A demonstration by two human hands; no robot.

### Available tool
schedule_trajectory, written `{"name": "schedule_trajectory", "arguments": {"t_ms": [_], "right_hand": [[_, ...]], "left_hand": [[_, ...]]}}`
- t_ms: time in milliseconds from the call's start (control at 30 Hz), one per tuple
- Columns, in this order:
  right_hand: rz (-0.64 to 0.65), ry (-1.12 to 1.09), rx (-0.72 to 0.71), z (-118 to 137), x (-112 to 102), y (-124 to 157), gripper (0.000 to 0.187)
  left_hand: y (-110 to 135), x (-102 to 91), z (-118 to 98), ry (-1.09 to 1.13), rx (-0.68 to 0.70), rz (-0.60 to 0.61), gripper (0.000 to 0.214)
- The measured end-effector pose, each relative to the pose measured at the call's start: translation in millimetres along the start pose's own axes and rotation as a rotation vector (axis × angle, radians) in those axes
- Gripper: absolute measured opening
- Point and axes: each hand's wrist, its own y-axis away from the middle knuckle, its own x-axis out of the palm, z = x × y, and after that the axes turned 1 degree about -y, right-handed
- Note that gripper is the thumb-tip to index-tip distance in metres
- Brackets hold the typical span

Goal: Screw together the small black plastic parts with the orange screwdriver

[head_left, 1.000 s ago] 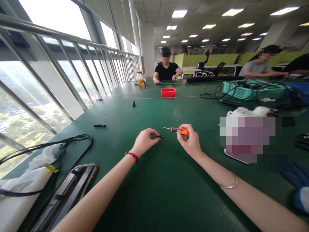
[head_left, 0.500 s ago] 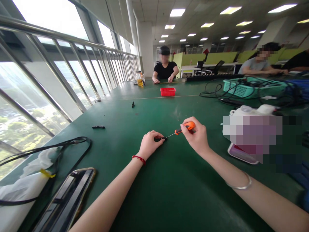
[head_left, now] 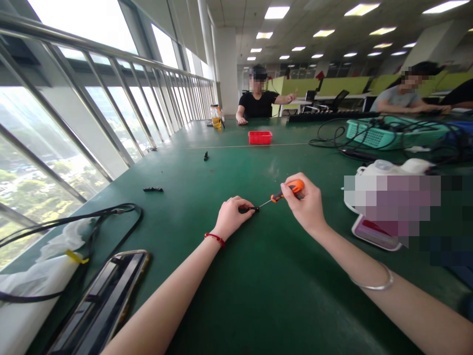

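Note:
My left hand rests on the green table with its fingers pinched round a small black part. My right hand grips an orange-handled screwdriver. The screwdriver slants down to the left, and its thin metal tip meets the right end of the black part.
Two other small black parts lie further left on the table. A red tray stands farther back. A phone and black cable lie near left. A teal basket with cables is at right. People sit at the far end.
My right hand swung the screwdriver from level and apart to slanting down, bringing its tip onto the black part in my left hand. The person at the far end raised an arm.

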Motion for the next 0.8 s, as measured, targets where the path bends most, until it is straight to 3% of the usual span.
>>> {"name": "schedule_trajectory", "arguments": {"t_ms": [167,333,400,500,567,733,800], "right_hand": [[0.034,0.036,0.038,4,1,-6,0.021],[0.100,0.213,0.013,15,7,-34,0.038],[0.177,0.257,-0.012,19,9,-47,0.034],[0.242,0.357,0.019,24,11,-61,0.010],[0.276,0.412,0.028,27,10,-65,0.008],[0.277,0.504,-0.071,28,5,-64,0.037],[0.285,0.512,-0.085,28,4,-63,0.034]], "left_hand": [[0,1.6,2,0.008,0.003,-0.005,0.014],[0,1.4,1,0.020,-0.008,-0.002,0.013],[0,0.6,-1,0.022,-0.013,0.002,0.013],[0,-0.4,-2,0.018,-0.021,0.012,0.013],[0,-0.7,-2,0.014,-0.025,0.012,0.013],[-1,-1.2,-2,0.013,-0.038,0.013,0.012],[-1,-1.5,-3,0.009,-0.045,0.017,0.011]]}}
